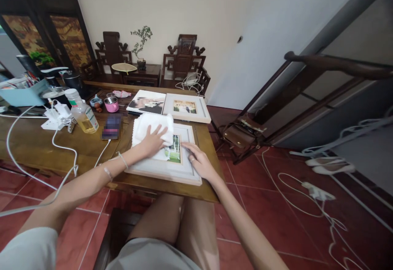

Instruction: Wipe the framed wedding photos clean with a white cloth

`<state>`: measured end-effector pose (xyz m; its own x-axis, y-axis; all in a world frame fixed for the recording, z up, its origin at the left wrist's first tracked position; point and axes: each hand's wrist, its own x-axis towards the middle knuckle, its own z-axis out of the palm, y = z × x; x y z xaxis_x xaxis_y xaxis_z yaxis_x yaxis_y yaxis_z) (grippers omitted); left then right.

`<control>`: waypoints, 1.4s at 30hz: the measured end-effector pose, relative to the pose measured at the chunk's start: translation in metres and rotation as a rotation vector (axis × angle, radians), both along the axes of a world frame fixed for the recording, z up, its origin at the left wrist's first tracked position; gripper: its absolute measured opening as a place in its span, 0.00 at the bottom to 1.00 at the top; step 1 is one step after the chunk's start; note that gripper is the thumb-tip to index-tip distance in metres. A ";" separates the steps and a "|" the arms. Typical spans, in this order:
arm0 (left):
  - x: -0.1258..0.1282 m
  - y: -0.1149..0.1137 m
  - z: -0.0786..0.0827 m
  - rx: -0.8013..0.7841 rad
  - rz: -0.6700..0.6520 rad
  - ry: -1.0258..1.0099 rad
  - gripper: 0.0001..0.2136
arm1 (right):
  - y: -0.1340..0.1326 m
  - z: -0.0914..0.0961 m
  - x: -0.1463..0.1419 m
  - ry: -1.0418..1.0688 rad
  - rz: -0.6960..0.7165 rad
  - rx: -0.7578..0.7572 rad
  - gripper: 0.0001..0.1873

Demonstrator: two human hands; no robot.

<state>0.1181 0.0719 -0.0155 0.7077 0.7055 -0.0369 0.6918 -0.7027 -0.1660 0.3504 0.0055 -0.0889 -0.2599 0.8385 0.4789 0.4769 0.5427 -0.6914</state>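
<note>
A framed photo (175,154) with a pale wooden frame and wide mat lies flat near the table's front edge. My left hand (154,141), fingers spread, presses on a folded white cloth (146,125) that covers the upper left of this frame. The cloth hides part of the picture. On the frame's right side rests my right hand (199,160), its fingers stretched out and touching the surface by the picture's edge. Behind it lie a second framed photo (198,116) and a photo print or album (147,101).
To the left on the wooden table (27,139) are a phone (112,127) on a cable, an oil-coloured bottle (83,114), a pink cup (111,104), a power strip (57,116) and a blue organiser (26,91). A chair with a brown bag (239,135) stands at right.
</note>
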 end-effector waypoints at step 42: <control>-0.008 -0.086 0.006 0.018 -0.120 0.021 0.14 | -0.001 0.007 -0.005 -0.020 -0.066 -0.032 0.19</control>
